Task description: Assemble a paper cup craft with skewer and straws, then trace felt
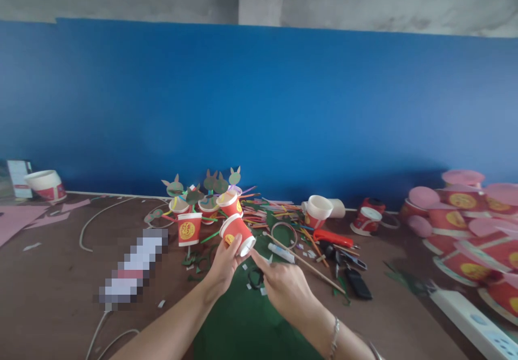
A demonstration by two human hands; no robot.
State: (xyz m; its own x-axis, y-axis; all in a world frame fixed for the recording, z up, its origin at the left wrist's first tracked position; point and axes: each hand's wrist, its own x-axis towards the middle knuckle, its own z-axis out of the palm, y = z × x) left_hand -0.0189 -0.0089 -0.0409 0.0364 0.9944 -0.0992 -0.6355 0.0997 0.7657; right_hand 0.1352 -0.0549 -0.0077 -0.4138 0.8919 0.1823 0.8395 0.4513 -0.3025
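Note:
My left hand [224, 266] is closed round a red paper cup [235, 230] with a gold emblem, held tilted with its white bottom toward me. My right hand [283, 284] is curled, its forefinger stretched out and touching the cup's white bottom rim. Whether the right hand holds anything small is hidden. Both hands hover over a dark green sheet [243, 317] lying on the brown table [60, 290]. Just behind the held cup stand several more red cups [189, 228] with green paper rabbit-ear cutouts [175, 186] on sticks.
Coloured paper strips, a thin wooden stick [307, 265], a red cutter [332, 237], scissors and a black key fob [358, 283] litter the middle. Red cups with pink lids [461, 201] crowd the right; a white power strip [473, 322] lies near them. A white tub [44, 184] stands far left.

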